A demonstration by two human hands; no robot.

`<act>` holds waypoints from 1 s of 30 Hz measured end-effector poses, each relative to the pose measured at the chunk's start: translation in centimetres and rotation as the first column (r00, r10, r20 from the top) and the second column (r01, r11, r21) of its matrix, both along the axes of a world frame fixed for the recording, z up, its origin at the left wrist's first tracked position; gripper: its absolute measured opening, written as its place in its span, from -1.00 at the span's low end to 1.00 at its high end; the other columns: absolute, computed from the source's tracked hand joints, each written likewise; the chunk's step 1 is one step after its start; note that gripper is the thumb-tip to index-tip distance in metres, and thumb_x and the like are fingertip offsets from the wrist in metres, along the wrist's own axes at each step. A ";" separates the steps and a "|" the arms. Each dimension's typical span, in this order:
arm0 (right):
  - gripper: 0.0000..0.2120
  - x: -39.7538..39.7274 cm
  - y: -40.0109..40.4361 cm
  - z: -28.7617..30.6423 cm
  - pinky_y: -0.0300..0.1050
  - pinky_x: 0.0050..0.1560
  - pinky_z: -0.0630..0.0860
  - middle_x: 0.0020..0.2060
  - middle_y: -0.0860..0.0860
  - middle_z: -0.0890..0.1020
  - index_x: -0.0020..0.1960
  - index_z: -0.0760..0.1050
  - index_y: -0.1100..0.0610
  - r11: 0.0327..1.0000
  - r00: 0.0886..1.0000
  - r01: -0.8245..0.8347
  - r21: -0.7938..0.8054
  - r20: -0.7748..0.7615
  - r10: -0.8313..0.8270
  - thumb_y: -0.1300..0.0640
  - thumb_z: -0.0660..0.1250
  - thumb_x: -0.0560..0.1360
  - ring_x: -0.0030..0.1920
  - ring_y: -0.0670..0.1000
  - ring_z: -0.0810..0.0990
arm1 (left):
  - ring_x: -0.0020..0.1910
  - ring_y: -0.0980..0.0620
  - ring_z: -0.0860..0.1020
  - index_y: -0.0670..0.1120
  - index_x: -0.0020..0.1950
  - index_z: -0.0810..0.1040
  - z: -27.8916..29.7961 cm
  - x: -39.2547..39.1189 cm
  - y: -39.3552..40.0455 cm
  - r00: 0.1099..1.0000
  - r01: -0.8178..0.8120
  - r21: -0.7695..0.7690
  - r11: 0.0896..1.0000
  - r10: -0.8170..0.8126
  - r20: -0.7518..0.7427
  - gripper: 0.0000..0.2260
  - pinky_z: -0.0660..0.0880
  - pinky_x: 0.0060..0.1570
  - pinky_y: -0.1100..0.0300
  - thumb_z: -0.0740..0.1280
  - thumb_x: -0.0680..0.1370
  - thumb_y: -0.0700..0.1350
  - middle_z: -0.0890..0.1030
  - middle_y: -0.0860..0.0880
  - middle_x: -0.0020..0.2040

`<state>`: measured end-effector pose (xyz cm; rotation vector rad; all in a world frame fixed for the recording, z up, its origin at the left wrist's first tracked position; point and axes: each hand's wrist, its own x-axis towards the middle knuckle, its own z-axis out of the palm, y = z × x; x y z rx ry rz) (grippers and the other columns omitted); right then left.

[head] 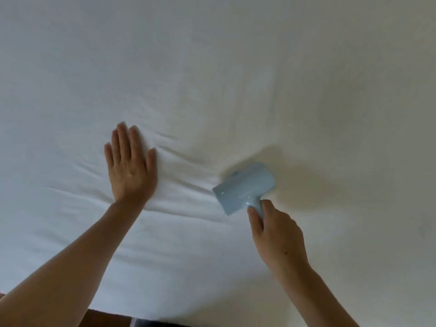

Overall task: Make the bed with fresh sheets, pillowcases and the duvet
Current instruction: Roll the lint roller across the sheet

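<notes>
A white sheet covers the bed and fills nearly the whole view. My left hand lies flat on it, fingers straight, pressing the cloth down; small creases run out from under the palm toward the right. My right hand grips the handle of a light blue handheld device, shaped like a small roller or steamer. Its head rests on the sheet just right of the creases.
The near edge of the bed runs along the bottom of the view, with a dark strip of floor or clothing below it. The sheet stretches smooth to the left, far side and right.
</notes>
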<state>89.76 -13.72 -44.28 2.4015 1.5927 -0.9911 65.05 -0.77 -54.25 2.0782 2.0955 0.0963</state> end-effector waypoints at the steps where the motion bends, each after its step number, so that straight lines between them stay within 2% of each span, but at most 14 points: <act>1: -0.79 0.7 -2.0 0.2 -0.09 -0.32 0.24 -0.35 -0.05 0.42 -0.03 0.32 0.05 0.999 0.999 0.030 0.022 -0.014 -0.030 -0.08 0.06 0.62 -0.19 0.12 0.59 | 0.54 -0.21 0.02 -0.24 0.55 0.06 0.5 1.4 -0.6 0.996 -0.062 0.003 0.998 0.062 0.057 -0.37 -0.04 0.50 -0.13 -0.10 0.61 0.15 0.05 -0.25 0.56; 2: -0.82 1.4 -3.9 0.3 -0.10 -0.38 0.22 -0.40 -0.06 0.41 -0.06 0.36 0.06 0.998 0.999 0.043 0.038 -0.019 -0.043 -0.05 0.16 0.59 -0.29 0.12 0.58 | 0.54 -0.20 0.01 -0.25 0.55 0.06 1.2 3.2 -1.3 0.991 -0.075 0.015 0.997 0.073 0.113 -0.37 -0.07 0.51 -0.11 -0.09 0.62 0.14 0.04 -0.25 0.55; 3: -0.84 2.2 -5.8 0.3 -0.13 -0.47 0.18 -0.47 -0.09 0.37 -0.09 0.41 0.07 0.996 0.997 0.071 0.045 -0.016 -0.070 -0.01 0.25 0.55 -0.40 0.10 0.55 | 0.55 -0.19 -0.01 -0.25 0.55 0.06 1.8 5.1 -2.0 0.988 -0.025 0.039 0.999 0.018 0.155 -0.40 -0.11 0.51 -0.06 -0.07 0.63 0.12 0.04 -0.26 0.55; 6: -0.88 4.7 -11.8 0.6 -0.27 -0.55 0.12 -0.53 -0.16 0.28 -0.08 0.48 0.07 0.986 0.985 0.169 -0.004 -0.026 -0.169 0.03 0.32 0.50 -0.54 0.00 0.44 | 0.55 -0.16 0.00 -0.24 0.55 0.07 2.4 10.4 -4.6 0.962 0.200 0.095 0.975 -0.214 0.170 -0.47 -0.14 0.50 0.02 -0.01 0.66 0.02 0.06 -0.25 0.55; 9: -0.86 6.6 -16.3 0.8 -0.40 -0.56 0.13 -0.47 -0.20 0.30 -0.02 0.53 0.06 0.976 0.973 0.217 -0.029 -0.079 -0.218 0.05 0.34 0.44 -0.59 -0.04 0.44 | 0.55 -0.15 0.01 -0.21 0.55 0.06 1.0 13.1 -6.8 0.971 0.172 0.017 0.985 -0.173 0.167 -0.49 -0.11 0.50 -0.01 -0.04 0.65 0.00 0.07 -0.22 0.56; 12: -0.82 7.3 -18.8 0.5 -0.44 -0.54 0.17 -0.49 -0.21 0.32 -0.01 0.55 0.04 0.970 0.968 0.228 -0.088 -0.086 -0.235 0.03 0.33 0.41 -0.60 -0.13 0.31 | 0.55 -0.14 0.03 -0.18 0.55 0.09 -0.4 12.3 -8.6 0.985 0.131 -0.015 0.991 -0.129 0.114 -0.51 -0.10 0.50 -0.02 -0.03 0.64 -0.04 0.08 -0.20 0.56; 15: -0.79 7.2 -19.0 -0.4 -0.30 -0.57 0.22 -0.46 -0.12 0.51 0.01 0.58 0.08 0.967 0.970 0.236 -0.099 -0.028 -0.240 0.08 0.43 0.39 -0.59 -0.02 0.44 | 0.56 -0.09 -0.01 -0.15 0.57 0.06 -0.6 10.3 -10.0 0.984 0.172 -0.038 0.984 -0.170 0.045 -0.50 -0.12 0.51 0.01 -0.07 0.65 -0.01 0.05 -0.16 0.57; 17: -0.79 6.7 -17.7 -1.0 -0.21 -0.53 0.27 -0.40 -0.05 0.57 0.04 0.56 0.12 0.969 0.974 0.224 -0.103 0.009 -0.225 0.07 0.40 0.45 -0.52 0.04 0.53 | 0.56 -0.09 0.00 -0.15 0.57 0.06 -0.5 9.6 -10.3 0.980 0.201 -0.036 0.979 -0.201 0.015 -0.50 -0.10 0.52 0.00 -0.10 0.65 0.01 0.05 -0.15 0.57; 20: -0.79 5.9 -12.9 -1.4 -0.16 -0.46 0.29 -0.40 -0.06 0.48 0.04 0.50 0.13 0.990 0.990 0.137 -0.046 0.028 -0.136 0.00 0.26 0.54 -0.44 0.09 0.56 | 0.56 -0.07 -0.01 -0.14 0.57 0.05 -0.5 9.4 -10.3 0.981 0.195 -0.044 0.980 -0.195 0.007 -0.50 -0.10 0.52 0.00 -0.13 0.66 0.02 0.05 -0.14 0.57; 22: -0.71 5.2 -8.6 -1.8 -0.11 -0.35 0.32 -0.29 0.00 0.56 0.13 0.45 0.12 0.997 0.996 0.079 -0.015 0.033 -0.079 -0.06 0.11 0.59 -0.27 0.13 0.61 | 0.56 -0.07 -0.01 -0.14 0.57 0.05 -0.6 9.5 -10.3 0.981 0.196 -0.046 0.979 -0.196 0.013 -0.50 -0.10 0.52 0.00 -0.12 0.66 0.02 0.05 -0.14 0.57; 24: -0.68 4.3 -4.1 -2.4 -0.10 -0.27 0.28 -0.15 0.05 0.61 0.19 0.39 0.10 0.998 0.999 0.039 0.041 0.029 -0.040 -0.08 0.03 0.62 -0.12 0.16 0.62 | 0.56 -0.06 -0.01 -0.14 0.57 0.06 -0.9 9.3 -10.3 0.980 0.196 -0.047 0.979 -0.195 0.029 -0.50 -0.11 0.52 0.01 -0.11 0.65 0.01 0.05 -0.13 0.57; 30: -0.69 1.1 8.6 -3.1 -0.12 -0.19 0.25 -0.01 0.09 0.60 0.23 0.38 0.11 0.985 0.999 -0.004 0.174 0.041 -0.004 -0.05 0.04 0.64 0.01 0.16 0.58 | 0.55 -0.06 0.02 -0.14 0.55 0.13 -1.4 9.0 -10.3 0.979 0.185 0.009 0.983 -0.185 0.091 -0.53 -0.10 0.52 0.02 -0.04 0.65 -0.05 0.10 -0.13 0.56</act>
